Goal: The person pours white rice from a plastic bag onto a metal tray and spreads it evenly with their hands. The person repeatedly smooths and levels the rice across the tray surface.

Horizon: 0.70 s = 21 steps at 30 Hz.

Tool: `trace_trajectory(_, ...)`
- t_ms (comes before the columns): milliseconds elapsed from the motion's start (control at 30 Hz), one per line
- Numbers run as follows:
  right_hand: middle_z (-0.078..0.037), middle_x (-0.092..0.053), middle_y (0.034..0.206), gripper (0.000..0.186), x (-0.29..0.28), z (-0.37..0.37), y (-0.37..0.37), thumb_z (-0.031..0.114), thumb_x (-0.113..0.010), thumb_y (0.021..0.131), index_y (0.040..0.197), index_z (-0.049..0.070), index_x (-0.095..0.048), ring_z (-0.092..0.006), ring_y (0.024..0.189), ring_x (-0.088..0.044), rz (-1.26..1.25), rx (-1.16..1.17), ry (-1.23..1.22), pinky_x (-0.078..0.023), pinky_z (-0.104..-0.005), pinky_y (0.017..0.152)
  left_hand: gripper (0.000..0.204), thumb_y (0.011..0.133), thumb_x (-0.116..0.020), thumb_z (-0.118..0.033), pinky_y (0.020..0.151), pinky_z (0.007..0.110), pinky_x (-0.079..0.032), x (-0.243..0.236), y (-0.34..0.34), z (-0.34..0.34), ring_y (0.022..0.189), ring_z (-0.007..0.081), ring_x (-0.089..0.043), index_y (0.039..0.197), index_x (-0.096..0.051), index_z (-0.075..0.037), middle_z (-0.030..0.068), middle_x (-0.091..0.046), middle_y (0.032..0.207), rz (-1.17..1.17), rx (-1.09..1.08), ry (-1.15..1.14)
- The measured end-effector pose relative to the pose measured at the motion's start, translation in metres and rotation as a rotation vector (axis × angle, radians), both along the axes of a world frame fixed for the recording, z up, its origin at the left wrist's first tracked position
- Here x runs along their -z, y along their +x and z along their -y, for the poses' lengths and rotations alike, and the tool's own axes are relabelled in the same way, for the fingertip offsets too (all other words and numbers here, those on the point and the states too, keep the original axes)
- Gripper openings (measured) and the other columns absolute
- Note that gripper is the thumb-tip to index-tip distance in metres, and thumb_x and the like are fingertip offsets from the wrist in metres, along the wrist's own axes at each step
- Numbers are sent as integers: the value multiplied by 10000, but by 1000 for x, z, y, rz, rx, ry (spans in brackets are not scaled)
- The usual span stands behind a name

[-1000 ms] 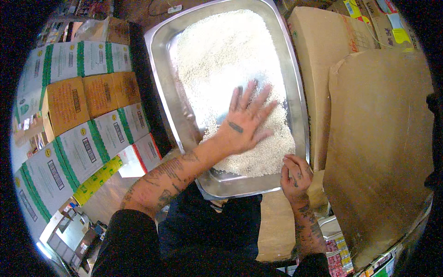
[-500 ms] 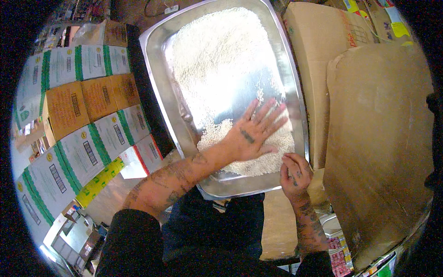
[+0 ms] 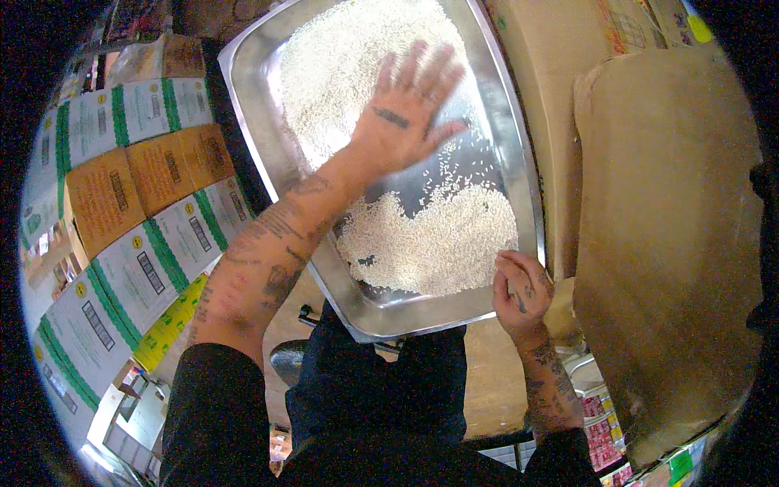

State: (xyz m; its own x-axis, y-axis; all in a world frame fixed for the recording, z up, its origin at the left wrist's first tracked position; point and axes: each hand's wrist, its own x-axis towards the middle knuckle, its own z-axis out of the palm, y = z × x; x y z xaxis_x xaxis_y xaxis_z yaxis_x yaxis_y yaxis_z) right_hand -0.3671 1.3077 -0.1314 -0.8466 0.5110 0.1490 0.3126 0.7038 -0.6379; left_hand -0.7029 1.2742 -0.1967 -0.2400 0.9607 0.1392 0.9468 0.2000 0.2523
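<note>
A deep steel tray (image 3: 388, 316) in front of me holds small white grains like rice, lying in an upper heap (image 3: 324, 85) and a lower pile (image 3: 438, 243), with bare metal and scattered grains between them. My left hand (image 3: 402, 109) is open over the upper heap, palm down, fingers spread and somewhat blurred; the forearm crosses the tray's left rim. My right hand (image 3: 522, 294) grips the tray's lower right rim, fingers curled over it.
Stacked white-and-green cartons (image 3: 138, 280) and brown boxes (image 3: 109, 195) fill the left side. A tall cardboard box (image 3: 535, 57) and a large brown cardboard piece (image 3: 665, 243) are on the right. My dark-clothed legs (image 3: 373, 381) are below the tray.
My left hand has swept from low in the tray up to the upper heap, uncovering the lower pile. My right hand still holds the rim; the tray sits slightly higher in view.
</note>
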Motion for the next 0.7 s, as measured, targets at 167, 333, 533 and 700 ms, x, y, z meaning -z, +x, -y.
trace_trajectory(167,-133,-747,1112,349,1,-1,0,-38,-772,783,1118,58,-753,-315,946,-727,20,-9,3,-606,-417,827,862,982,-550,-637,1225,769,-85,-8,68,39,1606,526,-48,1687,-288,-214,97,-131,1786,207,219,-152)
trace_trajectory(333,-140,-741,1095,332,0,0,-2,-68,-758,772,1081,54,-742,-324,947,-728,14,6,-21,-605,-421,818,806,986,-530,-606,1230,761,-29,-27,137,76,1629,463,-32,1674,-326,-241,88,-116,1792,397,265,-195)
trace_trajectory(533,-145,-736,1102,338,-4,1,-2,-95,-745,778,1083,50,-735,-330,958,-730,19,4,-23,-607,-416,826,753,991,-500,-580,1269,691,25,-23,148,76,1652,349,-60,1652,-380,-240,66,-139,1791,331,451,-298)
trace_trajectory(700,-133,-742,1136,329,-1,0,-3,-43,-767,784,1097,56,-754,-321,977,-727,15,9,-36,-604,-425,822,866,933,-619,-605,1261,710,-82,-17,111,52,1630,439,-90,1660,-356,-215,124,-172,1776,284,127,-166)
